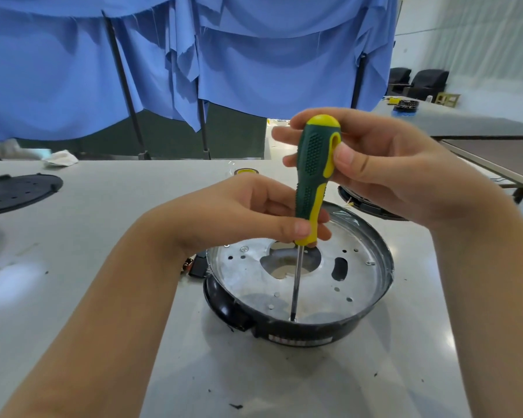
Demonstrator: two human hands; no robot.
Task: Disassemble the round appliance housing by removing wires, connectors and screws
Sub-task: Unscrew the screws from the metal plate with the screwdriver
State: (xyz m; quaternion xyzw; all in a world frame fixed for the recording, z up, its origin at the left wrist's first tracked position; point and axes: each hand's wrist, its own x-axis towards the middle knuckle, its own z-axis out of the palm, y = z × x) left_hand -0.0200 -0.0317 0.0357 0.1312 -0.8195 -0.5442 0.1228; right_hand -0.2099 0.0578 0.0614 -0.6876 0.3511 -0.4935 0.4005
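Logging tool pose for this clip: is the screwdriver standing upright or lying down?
Nearly upright. The screwdriver is held by both hands, handle up, with its shaft running down to the metal plate near the round housing's front rim.

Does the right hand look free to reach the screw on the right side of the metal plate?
Probably not yet: the right hand grips the screwdriver. The screw itself lies uncovered.

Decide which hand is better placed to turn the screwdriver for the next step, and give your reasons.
The right hand, probably. It wraps the top of the screwdriver handle, free to twist it. The left hand pinches the handle's lower end, steadying the shaft, whose tip sits at the housing near rim.
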